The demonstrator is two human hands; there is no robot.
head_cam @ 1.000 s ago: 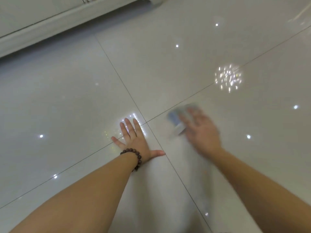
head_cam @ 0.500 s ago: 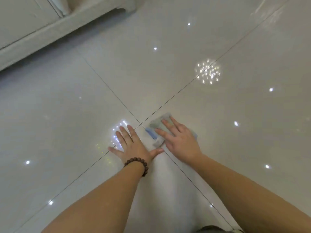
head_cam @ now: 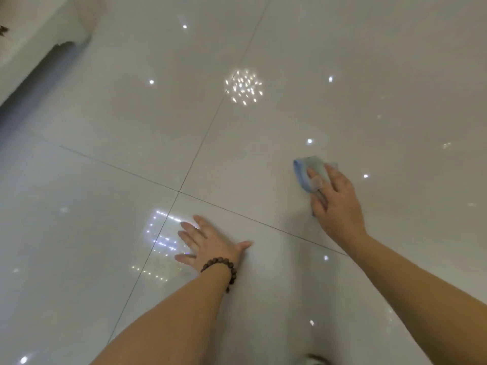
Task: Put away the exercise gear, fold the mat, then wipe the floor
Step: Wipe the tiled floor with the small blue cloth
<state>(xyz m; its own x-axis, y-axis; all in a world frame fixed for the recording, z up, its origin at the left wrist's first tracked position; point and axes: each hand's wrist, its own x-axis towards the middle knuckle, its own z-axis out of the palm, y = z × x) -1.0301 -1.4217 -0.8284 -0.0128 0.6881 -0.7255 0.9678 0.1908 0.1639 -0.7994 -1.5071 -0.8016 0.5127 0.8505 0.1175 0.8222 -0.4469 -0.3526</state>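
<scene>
Glossy pale floor tiles (head_cam: 263, 143) fill the view, crossed by thin dark grout lines that meet near the middle, and dotted with bright reflections of ceiling lights. At the far left, the lower edge of white furniture (head_cam: 39, 48) is seen, with a dark shadow beneath it. The left hand (head_cam: 208, 246) is laid flat on the floor in the near middle, fingers straight and spread wide, thumb pointing right; a bracelet of dark brown beads (head_cam: 221, 267) is worn on its wrist. The right hand (head_cam: 334, 204) is stretched out to the right and farther away, well apart from the left, and is pressed down on a small folded cloth (head_cam: 307, 171), blue at its edge and grey-green on top. The cloth is held against the tile under straightened fingers, its far left corner showing beyond the fingertips. Both bare forearms are seen reaching in from the near edge.
</scene>
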